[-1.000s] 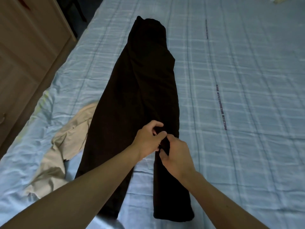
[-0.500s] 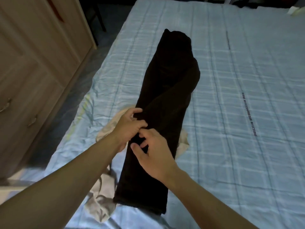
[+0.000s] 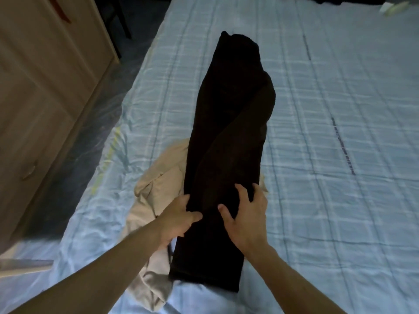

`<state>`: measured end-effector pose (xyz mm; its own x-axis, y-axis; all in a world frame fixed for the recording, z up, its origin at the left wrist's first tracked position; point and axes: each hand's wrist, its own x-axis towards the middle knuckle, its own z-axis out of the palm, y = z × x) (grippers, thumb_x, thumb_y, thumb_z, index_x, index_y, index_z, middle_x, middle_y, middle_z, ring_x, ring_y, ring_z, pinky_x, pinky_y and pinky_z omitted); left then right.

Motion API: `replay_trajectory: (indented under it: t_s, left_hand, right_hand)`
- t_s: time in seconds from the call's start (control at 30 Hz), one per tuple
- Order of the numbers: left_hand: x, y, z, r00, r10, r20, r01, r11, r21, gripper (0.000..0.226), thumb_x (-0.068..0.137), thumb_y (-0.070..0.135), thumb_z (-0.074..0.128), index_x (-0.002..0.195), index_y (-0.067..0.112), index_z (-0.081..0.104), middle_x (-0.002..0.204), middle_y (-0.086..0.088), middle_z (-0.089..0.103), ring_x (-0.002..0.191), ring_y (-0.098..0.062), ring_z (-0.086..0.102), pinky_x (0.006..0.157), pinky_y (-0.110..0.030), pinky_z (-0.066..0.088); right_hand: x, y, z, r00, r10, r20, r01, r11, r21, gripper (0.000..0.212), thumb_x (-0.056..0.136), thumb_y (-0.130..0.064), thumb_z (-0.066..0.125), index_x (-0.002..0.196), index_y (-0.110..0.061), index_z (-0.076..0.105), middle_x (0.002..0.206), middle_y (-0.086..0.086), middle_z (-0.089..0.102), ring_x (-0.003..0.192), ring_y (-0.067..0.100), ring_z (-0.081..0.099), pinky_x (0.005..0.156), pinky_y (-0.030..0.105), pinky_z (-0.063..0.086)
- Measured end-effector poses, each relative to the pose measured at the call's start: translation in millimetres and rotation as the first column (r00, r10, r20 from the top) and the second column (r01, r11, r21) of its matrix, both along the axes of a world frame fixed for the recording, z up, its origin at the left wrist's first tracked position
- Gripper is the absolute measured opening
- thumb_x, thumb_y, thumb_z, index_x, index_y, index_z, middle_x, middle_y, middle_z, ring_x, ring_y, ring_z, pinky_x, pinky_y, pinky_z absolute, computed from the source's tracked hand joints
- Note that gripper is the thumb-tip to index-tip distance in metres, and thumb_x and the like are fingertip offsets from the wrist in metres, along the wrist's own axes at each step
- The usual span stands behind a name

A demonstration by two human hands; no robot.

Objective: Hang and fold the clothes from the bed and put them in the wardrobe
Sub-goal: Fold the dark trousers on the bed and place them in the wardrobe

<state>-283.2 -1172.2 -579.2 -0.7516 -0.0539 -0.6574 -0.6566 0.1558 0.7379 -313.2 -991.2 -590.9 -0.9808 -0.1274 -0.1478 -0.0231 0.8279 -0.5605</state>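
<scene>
Black trousers: the black trousers point(image 3: 229, 155) lie as one long narrow strip down the middle of the frame, waist end towards the top and hems at the lower centre. One leg looks laid over the other, which probably readies them for folding across.
Right hand: the right hand point(image 3: 246, 220) lies flat on the lower part of the strip, its fingers point(image 3: 240, 191) spread and straight. It grips nothing and seems to be pressing the layers smooth.
Left hand: the left hand point(image 3: 179, 220) is at the strip's left edge, with the thumb resting on top of the cloth. I cannot tell whether the other fingers curl under the edge or only steady it.
Beige garment: a crumpled beige garment point(image 3: 158, 191) sticks out from under the trousers at centre left, waiting its turn.
Bed: the blue checked bed point(image 3: 340, 200) carries both pieces.
Wardrobe: the wooden wardrobe point(image 3: 45, 87) fills the upper left of the frame, and nothing has gone into it yet.
Change: a second ago the legs lay apart in a fork, and both hands pinched the cloth together. Now the trousers are a single strip overlapping the beige garment, and the hands have parted and moved down towards the hems.
</scene>
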Motion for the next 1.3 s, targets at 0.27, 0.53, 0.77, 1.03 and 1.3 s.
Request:
replay_trajectory:
  t_s: [0.27, 0.53, 0.77, 1.03, 1.3]
  left_hand:
    - [32, 19, -15, 0.995, -0.098, 0.009, 0.098, 0.993, -0.068, 0.038, 0.094, 0.007, 0.061, 0.124, 0.029, 0.055, 0.113, 0.007, 0.069, 0.109, -0.016, 0.066, 0.094, -0.038, 0.055]
    - [-14, 4, 2, 0.991, -0.098, -0.091, 0.068, 0.955, -0.290, 0.043, 0.081, 0.039, 0.078, 0.111, 0.024, 0.051, 0.095, 0.004, 0.064, 0.081, -0.013, 0.066, 0.067, -0.025, 0.052]
    - [-91, 2, 8, 0.980, 0.041, -0.194, -0.074, 0.982, -0.171, 0.034, 0.096, 0.038, 0.058, 0.126, 0.021, 0.057, 0.107, 0.001, 0.067, 0.099, -0.016, 0.066, 0.095, -0.043, 0.054]
    - [-192, 15, 7, 0.974, 0.193, -0.115, -0.193, 0.981, 0.013, 0.050, 0.093, 0.019, 0.065, 0.141, 0.015, 0.049, 0.123, 0.002, 0.063, 0.111, -0.015, 0.062, 0.107, -0.037, 0.047]
    - [-287, 30, -10, 0.959, 0.281, -0.046, -0.281, 0.959, -0.016, 0.049, 0.094, 0.024, 0.065, 0.138, 0.010, 0.048, 0.113, -0.004, 0.061, 0.101, -0.017, 0.060, 0.097, -0.037, 0.050]
  right_hand:
    - [10, 21, -1, 0.999, -0.030, 0.019, 0.032, 0.987, -0.155, 0.051, 0.080, 0.008, 0.054, 0.125, -0.017, 0.056, 0.138, 0.004, 0.031, 0.120, 0.014, 0.039, 0.102, 0.023, 0.041]
    - [-19, 19, 17, 0.998, 0.063, -0.007, -0.063, 0.997, 0.037, 0.059, 0.084, -0.037, 0.069, 0.137, -0.026, 0.046, 0.140, -0.001, 0.040, 0.129, 0.019, 0.038, 0.109, 0.038, 0.038]
    - [-77, 4, 3, 0.991, 0.129, -0.043, -0.128, 0.991, 0.027, 0.062, 0.093, -0.014, 0.052, 0.151, -0.009, 0.030, 0.156, 0.009, 0.030, 0.143, 0.022, 0.028, 0.119, 0.038, 0.027]
    - [-156, 5, -14, 0.983, 0.181, -0.025, -0.182, 0.983, -0.025, 0.072, 0.094, -0.003, 0.047, 0.156, -0.008, 0.009, 0.163, 0.009, 0.009, 0.150, 0.019, 0.012, 0.123, 0.028, 0.014]
    - [-191, 4, -37, 0.978, 0.203, 0.042, -0.197, 0.973, -0.124, 0.073, 0.097, -0.008, 0.045, 0.156, -0.010, 0.003, 0.164, 0.005, 0.003, 0.150, 0.014, 0.004, 0.121, 0.022, 0.006]
